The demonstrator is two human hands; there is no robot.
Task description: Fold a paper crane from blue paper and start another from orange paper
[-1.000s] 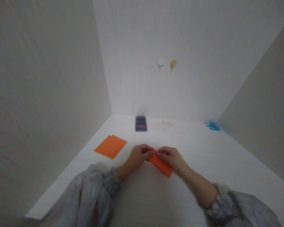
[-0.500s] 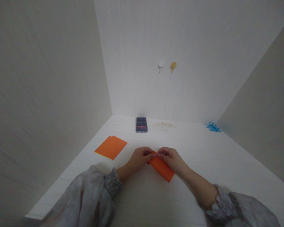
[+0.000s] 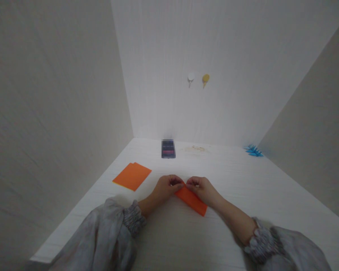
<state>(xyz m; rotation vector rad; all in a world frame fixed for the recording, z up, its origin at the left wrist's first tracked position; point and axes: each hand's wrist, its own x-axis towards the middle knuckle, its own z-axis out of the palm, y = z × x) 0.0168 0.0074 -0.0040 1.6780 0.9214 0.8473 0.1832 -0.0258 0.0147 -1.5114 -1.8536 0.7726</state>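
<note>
A folded strip of orange paper point(image 3: 192, 201) slants between my hands above the white table, its lower end pointing right and toward me. My left hand point(image 3: 169, 186) pinches its upper left end, thumb on top; a ring shows on one finger. Close beside it, my right hand point(image 3: 201, 188) pinches the paper's upper edge between thumb and fingers. The thumbs almost meet there. Fingers beneath the paper are partly hidden. To the left lie flat orange paper sheets point(image 3: 132, 176), slightly offset in a stack with a yellow edge showing.
At the back of the white table point(image 3: 226, 169) stands a dark pixelated object point(image 3: 168, 149). Folded blue paper pieces point(image 3: 253, 150) lie in the far right corner. A white hook point(image 3: 190, 78) and a yellow hook point(image 3: 205, 78) are on the back wall. Walls rise on both sides.
Both hands and the folded orange paper have shifted slightly left. The strip lies at a slightly flatter slant, with both hands still pinching it.
</note>
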